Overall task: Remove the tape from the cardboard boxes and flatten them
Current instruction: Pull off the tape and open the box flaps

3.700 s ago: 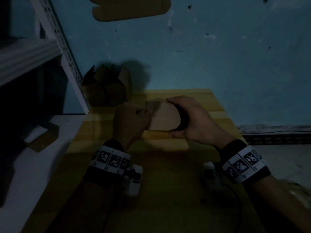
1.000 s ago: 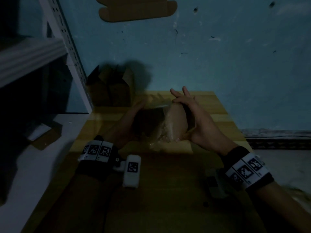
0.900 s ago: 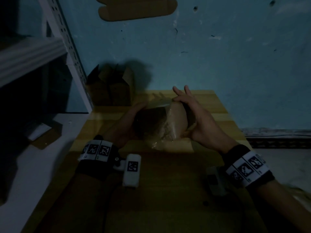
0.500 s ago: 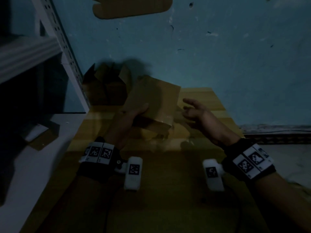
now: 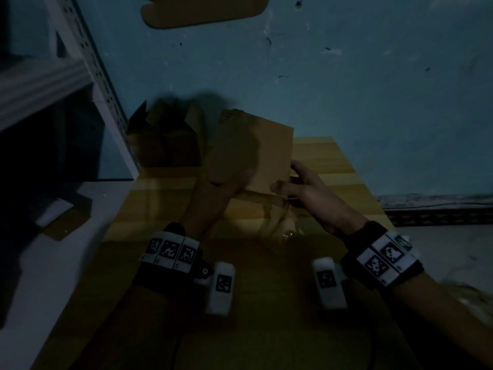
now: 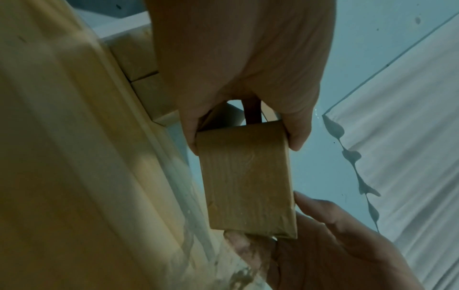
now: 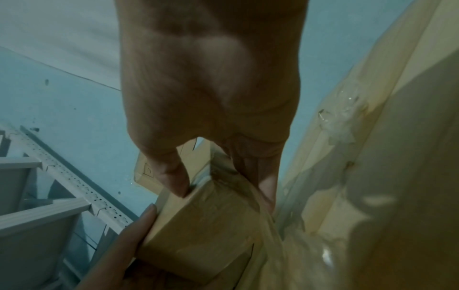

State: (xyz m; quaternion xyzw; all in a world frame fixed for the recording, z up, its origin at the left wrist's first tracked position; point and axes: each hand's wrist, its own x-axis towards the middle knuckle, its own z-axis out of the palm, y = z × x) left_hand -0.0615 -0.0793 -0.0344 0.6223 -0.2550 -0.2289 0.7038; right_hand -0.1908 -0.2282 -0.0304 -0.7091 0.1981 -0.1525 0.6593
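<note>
Head view: the left hand [image 5: 226, 188] is gripping the lower left edge of the cardboard box [image 5: 253, 153], lifting it above the wooden table [image 5: 266, 329], while the right hand [image 5: 306, 193] is pinching its lower right corner. Clear tape [image 5: 277, 222] is trailing below onto the table. A 2nd box [image 5: 165, 140] is standing at the table's far left edge, near the shelf post [image 5: 106, 89].

Left wrist view: thumb and fingers [image 6: 298, 135] are clamping the box's narrow face [image 6: 246, 176].

Right wrist view: the thumb [image 7: 171, 176] and fingers [image 7: 265, 188] are closing on the box's edge [image 7: 198, 225].
</note>
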